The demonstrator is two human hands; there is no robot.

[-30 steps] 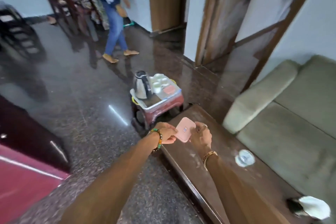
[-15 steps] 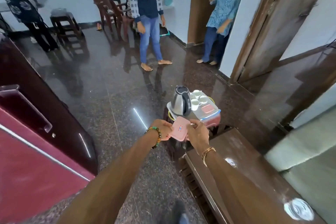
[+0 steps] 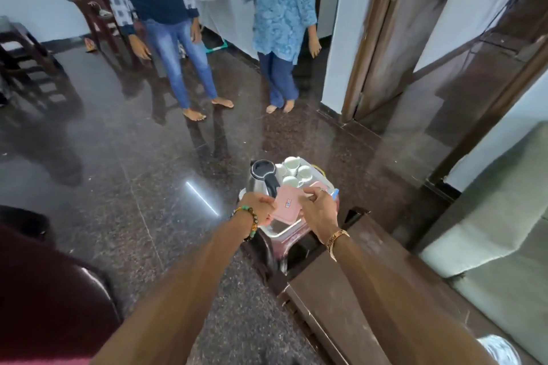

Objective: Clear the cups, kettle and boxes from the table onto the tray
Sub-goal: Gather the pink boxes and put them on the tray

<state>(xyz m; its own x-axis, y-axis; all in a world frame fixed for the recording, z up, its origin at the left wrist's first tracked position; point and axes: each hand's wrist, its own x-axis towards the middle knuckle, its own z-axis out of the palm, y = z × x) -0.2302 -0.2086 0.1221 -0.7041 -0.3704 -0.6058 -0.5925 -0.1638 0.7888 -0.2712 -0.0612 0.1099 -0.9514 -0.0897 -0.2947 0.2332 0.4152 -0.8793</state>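
Observation:
I hold a flat pink box (image 3: 286, 205) between both hands, just above the tray (image 3: 277, 230). My left hand (image 3: 261, 207) grips its left edge and my right hand (image 3: 318, 208) grips its right edge. On the tray stand a steel kettle with a black lid and handle (image 3: 262, 179) and several white cups (image 3: 295, 172). A second pink box (image 3: 320, 185) lies on the tray, partly hidden behind my right hand. The tray rests on a low reddish stool beyond the end of the brown wooden table (image 3: 370, 284).
Two people stand barefoot on the dark polished floor beyond the tray, one in jeans (image 3: 181, 59) and one in a blue tunic (image 3: 281, 24). Dark chairs (image 3: 86, 6) line the left wall. A grey-green sofa (image 3: 504, 231) runs along the right. A dark red seat (image 3: 44, 299) is at lower left.
The box has travelled from over the table's end to over the tray, still held in both hands. The view swung up and the two people stand nearer in frame.

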